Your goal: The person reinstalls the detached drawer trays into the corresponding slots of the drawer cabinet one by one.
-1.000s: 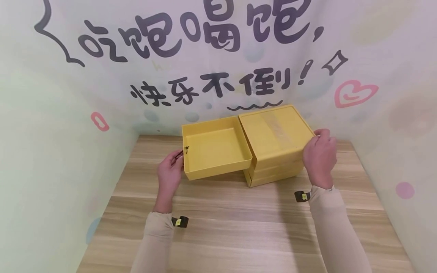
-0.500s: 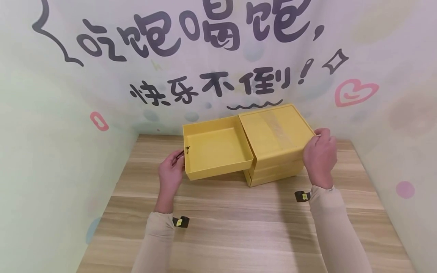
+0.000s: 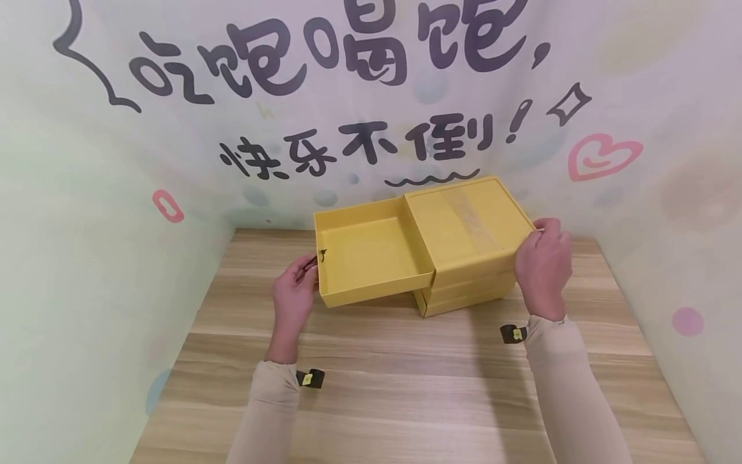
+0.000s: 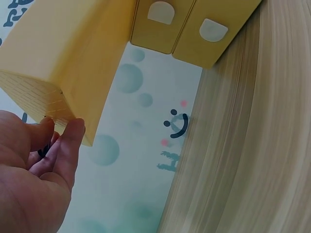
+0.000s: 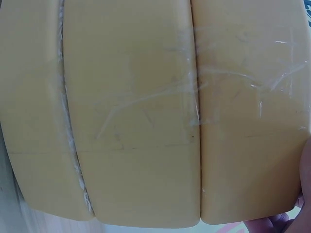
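Observation:
A yellow drawer cabinet (image 3: pixel 472 222) of stacked units stands on the table, clear tape across it. Its top drawer (image 3: pixel 371 251) is pulled out to the left, with nothing inside. My left hand (image 3: pixel 294 290) is at that drawer's front, pinching a small dark cord-like pull (image 4: pixel 44 148), partly hidden by the fingers. Two lower drawer fronts (image 4: pixel 192 26) with pale rounded tabs appear flush in the left wrist view. At the cabinet's right end, my right hand (image 3: pixel 543 267) grips the upper back edge. The right wrist view shows the taped cabinet side (image 5: pixel 136 116) close up.
A wood-grain table (image 3: pixel 394 386) lies under everything. Behind and on both sides hang pale printed sheets (image 3: pixel 324 142) with dark lettering, close behind the cabinet.
My left hand has moved slightly right, and the top drawer has slid a little further into the cabinet. The right hand and the cabinet keep their places.

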The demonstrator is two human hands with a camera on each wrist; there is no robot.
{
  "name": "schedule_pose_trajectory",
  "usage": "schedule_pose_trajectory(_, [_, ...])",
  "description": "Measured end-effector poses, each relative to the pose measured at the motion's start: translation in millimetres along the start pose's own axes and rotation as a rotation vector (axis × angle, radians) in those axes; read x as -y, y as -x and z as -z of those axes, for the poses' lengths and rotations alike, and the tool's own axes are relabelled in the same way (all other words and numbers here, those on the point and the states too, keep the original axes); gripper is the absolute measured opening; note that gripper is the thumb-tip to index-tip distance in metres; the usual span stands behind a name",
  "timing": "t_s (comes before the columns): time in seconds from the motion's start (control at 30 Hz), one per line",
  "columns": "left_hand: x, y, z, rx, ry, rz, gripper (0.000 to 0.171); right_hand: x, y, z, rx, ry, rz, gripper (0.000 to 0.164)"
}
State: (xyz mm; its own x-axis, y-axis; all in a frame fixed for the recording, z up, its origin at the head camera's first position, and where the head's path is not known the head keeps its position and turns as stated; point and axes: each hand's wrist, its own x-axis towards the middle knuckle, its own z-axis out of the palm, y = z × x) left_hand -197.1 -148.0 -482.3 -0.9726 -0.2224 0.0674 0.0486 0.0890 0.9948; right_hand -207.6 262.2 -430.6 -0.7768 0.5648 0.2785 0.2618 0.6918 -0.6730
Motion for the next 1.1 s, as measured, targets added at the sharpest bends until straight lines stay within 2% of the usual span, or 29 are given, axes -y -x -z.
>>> schedule_pose_trajectory(0.23, [-2.0,0.5,-6.5,0.009,0.049,0.037,0.030,-2,-1,0,0.000,-0.005,-0.005,0.041])
schedule_pose_trajectory(0.37, [-2.0,1.7,-10.3,0.015,0.045,0.042,0.031,-2,-1,1,0.007,-0.009,-0.006,0.043])
schedule_pose_trajectory(1.1, [-0.1,5.6,-30.4,0.064,0.095,0.009,0.035,-1,0,0,-0.008,-0.037,0.008,0.043])
